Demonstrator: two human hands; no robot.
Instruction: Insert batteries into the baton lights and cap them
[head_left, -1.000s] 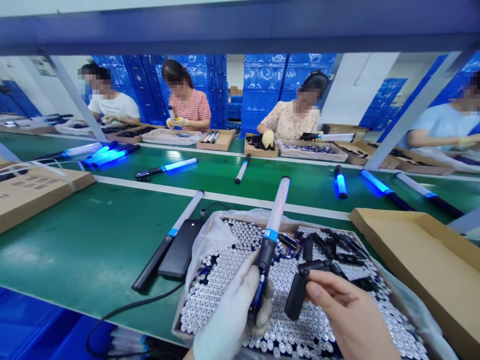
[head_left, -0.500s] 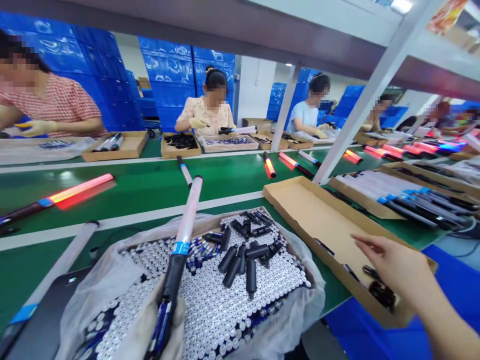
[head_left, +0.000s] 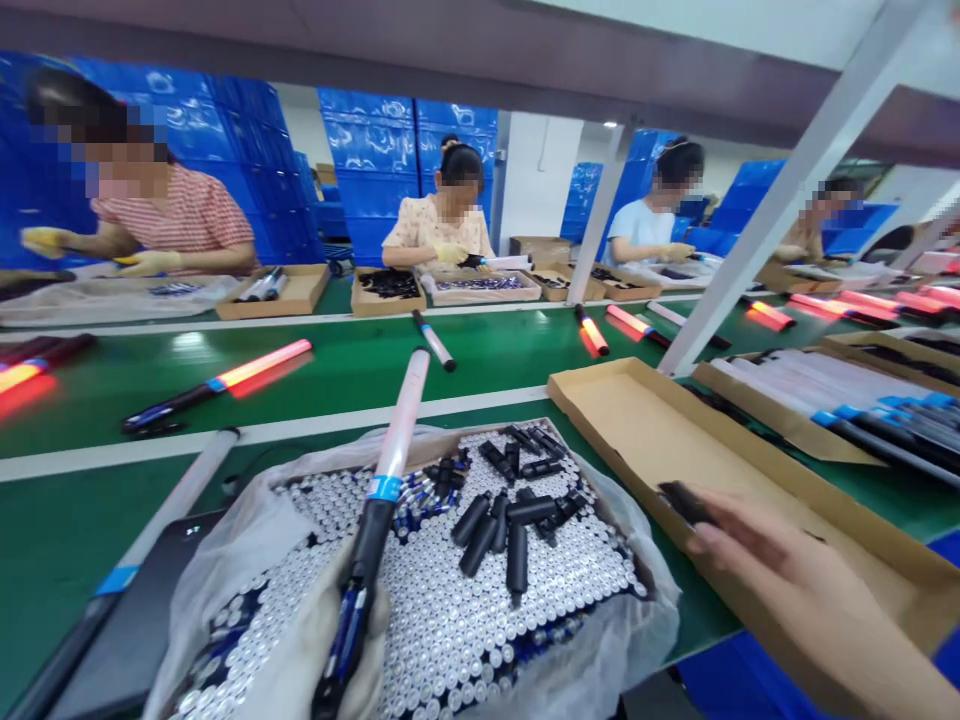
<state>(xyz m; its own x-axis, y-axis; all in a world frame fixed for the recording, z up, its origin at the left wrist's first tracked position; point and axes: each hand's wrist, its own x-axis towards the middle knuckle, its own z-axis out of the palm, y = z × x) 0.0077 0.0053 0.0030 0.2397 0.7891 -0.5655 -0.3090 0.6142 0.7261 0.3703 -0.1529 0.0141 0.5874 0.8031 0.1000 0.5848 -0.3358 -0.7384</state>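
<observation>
My left hand (head_left: 330, 640), in a pale glove, is wrapped round the black handle of a light baton (head_left: 392, 455). The baton points up and away, its white tube unlit above a blue band. Its handle lies open on the near side, with blue batteries (head_left: 346, 625) showing inside. Between the bare fingers of my right hand (head_left: 772, 565) is a small black plastic cover (head_left: 684, 502), just above the near edge of a long cardboard box (head_left: 645, 400). Under the baton, a plastic-lined tray of batteries (head_left: 427, 610) carries several loose black cylindrical parts (head_left: 517, 560).
Another unlit baton (head_left: 169, 505) leans over a dark flat device (head_left: 142, 620) at left. Beyond, lit batons (head_left: 262, 365) lie on a green belt (head_left: 352, 380). A slanting white post (head_left: 780, 190) and a box of batons (head_left: 832, 390) stand at right. Several co-workers sit opposite.
My right hand has come up from the cardboard box, moving left, with a black cover now in its fingers. The view has shifted left, and the lit batons on the belt have moved right.
</observation>
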